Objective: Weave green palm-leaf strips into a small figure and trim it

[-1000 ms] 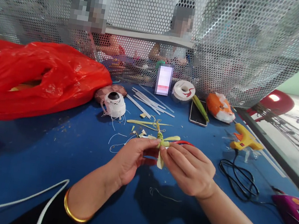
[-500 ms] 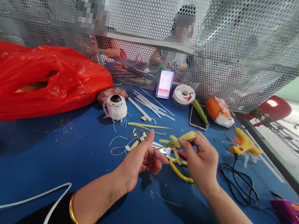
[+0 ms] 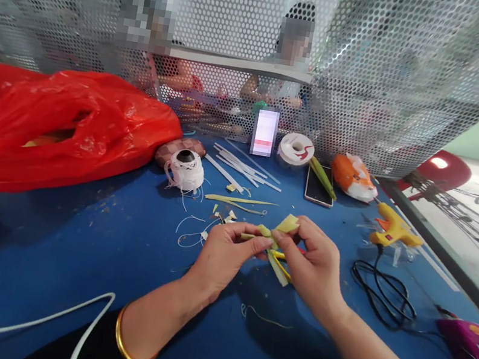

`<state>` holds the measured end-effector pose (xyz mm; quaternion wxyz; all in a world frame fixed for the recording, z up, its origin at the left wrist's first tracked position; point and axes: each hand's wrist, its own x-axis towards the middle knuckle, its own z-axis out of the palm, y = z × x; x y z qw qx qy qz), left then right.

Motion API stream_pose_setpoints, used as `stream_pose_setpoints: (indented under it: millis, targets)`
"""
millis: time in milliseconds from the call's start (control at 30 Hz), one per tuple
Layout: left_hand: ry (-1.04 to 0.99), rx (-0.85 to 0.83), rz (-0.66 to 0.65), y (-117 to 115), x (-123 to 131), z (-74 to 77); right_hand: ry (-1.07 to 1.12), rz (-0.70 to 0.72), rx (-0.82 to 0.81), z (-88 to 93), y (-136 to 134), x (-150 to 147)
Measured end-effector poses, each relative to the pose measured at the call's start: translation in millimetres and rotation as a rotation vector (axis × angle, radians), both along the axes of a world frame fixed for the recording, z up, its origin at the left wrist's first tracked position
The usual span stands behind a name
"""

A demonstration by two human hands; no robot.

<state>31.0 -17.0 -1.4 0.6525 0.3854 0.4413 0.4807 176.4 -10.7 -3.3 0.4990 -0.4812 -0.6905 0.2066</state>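
Note:
A pale yellow-green leaf strip (image 3: 289,223), folded and knotted with several ends sticking out, is held between both hands above the blue table. My left hand (image 3: 227,251) pinches its left side between thumb and fingers. On the other side, my right hand (image 3: 315,262) grips the same folded strip, fingertips close to my left thumb. Beneath the hands lie pliers with yellow and red handles (image 3: 283,266), mostly hidden. Scraps and thin threads (image 3: 193,239) are scattered left of the hands. A flat leaf strip (image 3: 240,201) lies just beyond them.
Further back are a white string roll (image 3: 186,170), white sticks (image 3: 245,168), a ribbon spool (image 3: 296,150) and a phone (image 3: 319,183). A yellow glue gun (image 3: 397,227) with black cord lies right. A red plastic bag (image 3: 130,118) fills the left. Behind a perforated screen (image 3: 231,6), people sit.
My left hand has closed from an open pose and now pinches the leaf strip. My right hand has shifted slightly left with the strip, bringing both hands together.

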Motion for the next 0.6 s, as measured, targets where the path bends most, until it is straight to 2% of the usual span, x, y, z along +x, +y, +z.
stream_pose_setpoints:
  millis: [200,333,600]
  targets:
    - [-0.04,-0.043,0.029,0.1,0.3,-2.5,0.043,0.012,-0.077,-1.8,0.8,1.5]
    - [-0.101,-0.046,-0.016,-0.3,-0.6,-4.4,0.077,0.026,-0.138,-2.3,1.8,3.2]
    - [-0.026,0.054,-0.048,1.8,-5.5,-4.0,0.057,0.062,-0.111,-0.5,2.4,3.2]
